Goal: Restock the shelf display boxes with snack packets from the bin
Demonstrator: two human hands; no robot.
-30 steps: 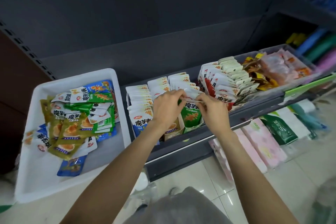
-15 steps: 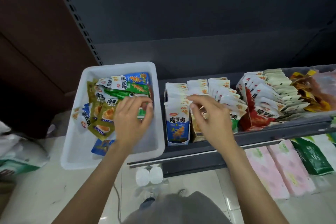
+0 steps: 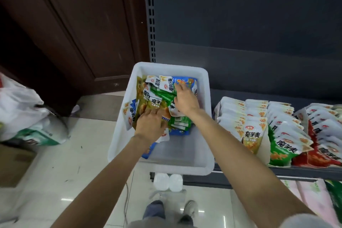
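A white plastic bin (image 3: 118,135) sits at the left end of the dark shelf. Snack packets in olive, green, blue and white are piled in its far half. My left hand (image 3: 150,122) rests with straight fingers on an olive packet (image 3: 154,103) at the pile's near left. My right hand (image 3: 185,98) reaches over the green packets (image 3: 162,95), its spread fingertips touching a blue packet (image 3: 188,82) at the back. To the right stand display boxes with upright rows of packets: yellow-fronted (image 3: 252,138), green (image 3: 283,152) and red (image 3: 322,155).
A white plastic bag (image 3: 20,109) and a cardboard box (image 3: 13,164) lie on the tiled floor at left, before a brown wooden door (image 3: 74,33). Two white bottle tops (image 3: 168,181) stand below the bin. Pink packs (image 3: 311,196) lie under the shelf.
My right hand left the display boxes and moved left into the bin. My left hand shifted onto the olive packets. The view swung left.
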